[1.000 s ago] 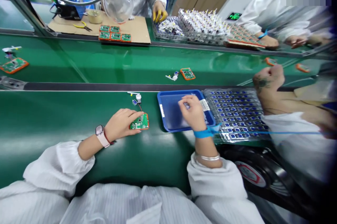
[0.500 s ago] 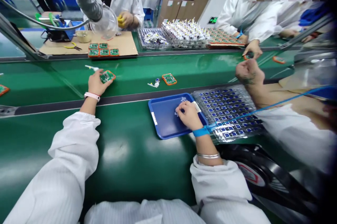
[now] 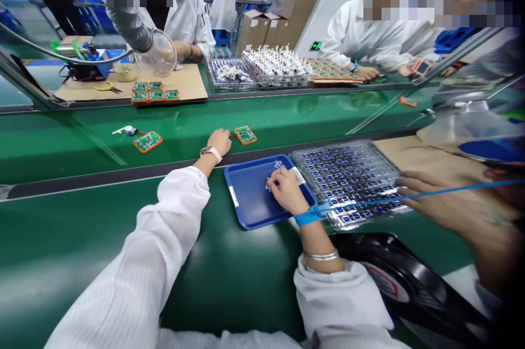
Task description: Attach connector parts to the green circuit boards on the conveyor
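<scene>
My left hand (image 3: 220,143) is over the green belt (image 3: 188,127), fingers curled down and closed; whatever is in them is hidden. Just right of it lies a green circuit board in an orange frame (image 3: 245,134). Further left on the belt rests another orange-framed circuit board (image 3: 148,141), with a small white part with a thin tail (image 3: 130,130) beside it. My right hand (image 3: 286,190) is over the blue tray (image 3: 250,223), thumb and fingertips pinched together. Small whitish pieces (image 3: 279,164) lie in the tray by its fingers; what the pinch holds is too small to name.
Right of the tray stands a clear plastic tray of blue-faced parts (image 3: 348,179), near a co-worker's hand (image 3: 443,201). A black fan-like device (image 3: 394,278) lies by my right forearm. Across the belt are cardboard with boards (image 3: 188,81) and trays of white parts (image 3: 279,67).
My left hand has let go of the left circuit board, now on the belt, and moved right to where a small white part lay. My right hand stays over the tray. The neighbour's hand has lowered.
</scene>
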Demonstrator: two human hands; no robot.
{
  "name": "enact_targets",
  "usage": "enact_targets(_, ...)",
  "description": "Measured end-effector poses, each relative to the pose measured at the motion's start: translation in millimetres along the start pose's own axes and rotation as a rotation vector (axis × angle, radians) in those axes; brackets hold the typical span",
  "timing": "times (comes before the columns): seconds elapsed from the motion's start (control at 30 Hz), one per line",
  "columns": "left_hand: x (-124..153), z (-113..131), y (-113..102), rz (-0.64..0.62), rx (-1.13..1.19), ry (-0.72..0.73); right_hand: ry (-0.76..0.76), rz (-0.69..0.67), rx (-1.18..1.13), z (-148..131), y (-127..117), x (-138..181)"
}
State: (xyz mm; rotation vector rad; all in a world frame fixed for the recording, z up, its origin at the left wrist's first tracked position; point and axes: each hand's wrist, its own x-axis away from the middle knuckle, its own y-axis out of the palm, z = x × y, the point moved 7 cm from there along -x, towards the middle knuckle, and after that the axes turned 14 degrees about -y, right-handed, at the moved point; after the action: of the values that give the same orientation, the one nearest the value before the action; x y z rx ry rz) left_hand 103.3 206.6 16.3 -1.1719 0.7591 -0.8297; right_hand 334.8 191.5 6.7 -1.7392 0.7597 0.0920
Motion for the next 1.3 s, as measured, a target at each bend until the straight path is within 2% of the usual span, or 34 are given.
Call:
enact_targets(0.07,-3,-22,-7,-0.020,-0.016,0.039,0.000,-0.005,-0.012,0,1,0)
enact_targets(0.17,-4,-67,-26,-0.009,-0.048,0.046,-0.001,-0.023,-0.021,2,2,1)
enact_targets(0.27,2,-107,-44,0.091,-0.070,-0.071,0.001,-0.062,-0.008,4,4,2)
enact_targets(0.33,13,-118,-47,0.147,-0.069,-0.146,-0.004,-0.088,0.003,4,4,2)
enact_targets(0.47,34,-111,-36,0.161,-0.053,-0.202,-0.029,-0.119,0.036,2,3,3)
enact_targets(0.57,39,-115,-34,0.149,0.001,-0.253,-0.041,-0.144,0.054,0,4,5)
enact_targets(0.7,53,-134,-48,0.156,0.210,-0.251,-0.033,-0.157,0.033,2,3,4)
enact_targets(0.8,89,-134,-65,0.210,0.359,-0.130,-0.041,-0.083,-0.050,-5,-10,-3)
enact_targets(0.87,123,-126,-70,0.188,0.394,-0.043,-0.053,-0.008,-0.150,-24,-19,-10)
enact_targets(0.93,159,-115,-67,0.103,0.389,0.034,-0.056,0.048,-0.289,-55,-20,-15)
enact_targets(1.07,223,-94,-54,-0.093,0.391,0.180,-0.066,0.031,-0.613,-136,9,-13)
enact_targets(1.13,244,-89,-48,-0.157,0.402,0.210,-0.079,-0.006,-0.695,-165,28,-7)
enact_targets(1.2,256,-89,-44,-0.186,0.406,0.209,-0.099,-0.031,-0.701,-177,42,-4)
enact_targets(1.3,260,-89,-42,-0.189,0.431,0.193,-0.137,-0.051,-0.684,-175,53,-8)
